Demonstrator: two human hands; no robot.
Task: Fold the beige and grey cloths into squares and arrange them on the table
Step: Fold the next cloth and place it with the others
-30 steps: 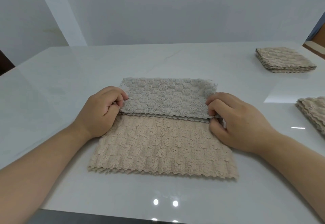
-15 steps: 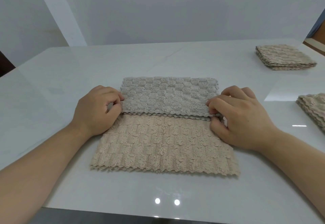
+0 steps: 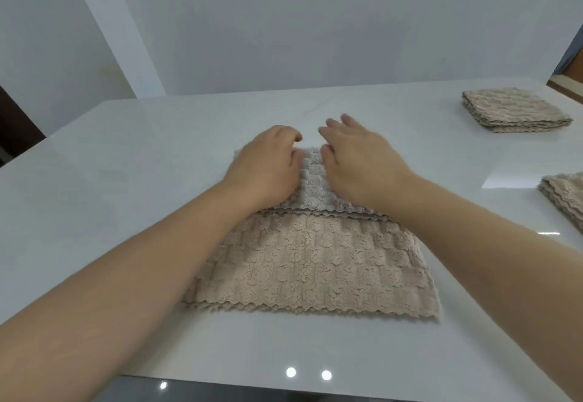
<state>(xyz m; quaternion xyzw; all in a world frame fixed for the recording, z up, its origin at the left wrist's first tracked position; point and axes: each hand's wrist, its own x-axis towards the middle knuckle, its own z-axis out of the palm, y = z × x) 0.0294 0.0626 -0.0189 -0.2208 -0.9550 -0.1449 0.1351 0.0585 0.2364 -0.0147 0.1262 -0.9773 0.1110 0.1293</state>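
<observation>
Nearest me on the glossy white table [image 3: 94,212]: the beige ribbed fleece cloth [image 3: 315,263], flat, zigzag edge twd me. Over its far half lies the grey fleece cloth [image 3: 310,193], a narrow strip. Both hands rest on it, close together near the middle. My left hand [image 3: 265,168]: fingers bent down at the far edge, can't tell if they pinch it. My right hand [image 3: 356,165]: fingers spread, fairly straight, tips past that edge. To the right, a folded beige pile [image 3: 564,199]; farther back, a folded beige square stack [image 3: 514,111].
</observation>
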